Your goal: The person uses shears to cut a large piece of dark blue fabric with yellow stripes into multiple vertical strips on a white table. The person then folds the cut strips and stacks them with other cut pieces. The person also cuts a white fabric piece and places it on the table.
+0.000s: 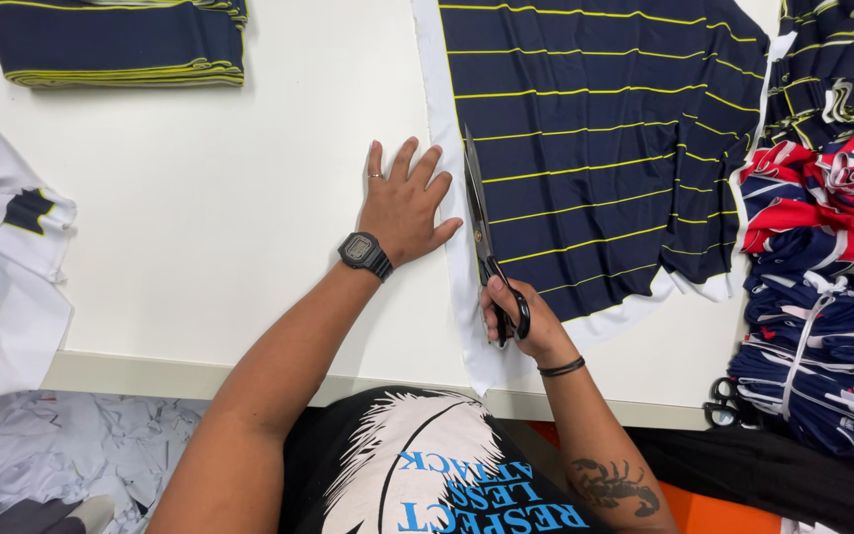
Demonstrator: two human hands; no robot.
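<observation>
Nearest of all, a black shirt with a white feather print fills the bottom edge, and white fabric scraps lie on the floor at near left below the white cutting table. Just beyond the table's near edge, the right hand is closed through the handles of long black tailor's scissors, a black band on its wrist. The blades point away from the person (they look nearly shut) and lie along the left border of a navy fabric piece with thin yellow stripes, where a white fabric layer shows from beneath it. Just left of the blades, the left hand rests flat on the table, fingers spread, holding nothing, its thumb close to the white edge; a black digital watch sits on that wrist. At near right a second pair of scissors lies beside a heap of navy, red and white garments. At far left sits a folded stack of navy striped fabric, with white cloth pieces along the left edge.
</observation>
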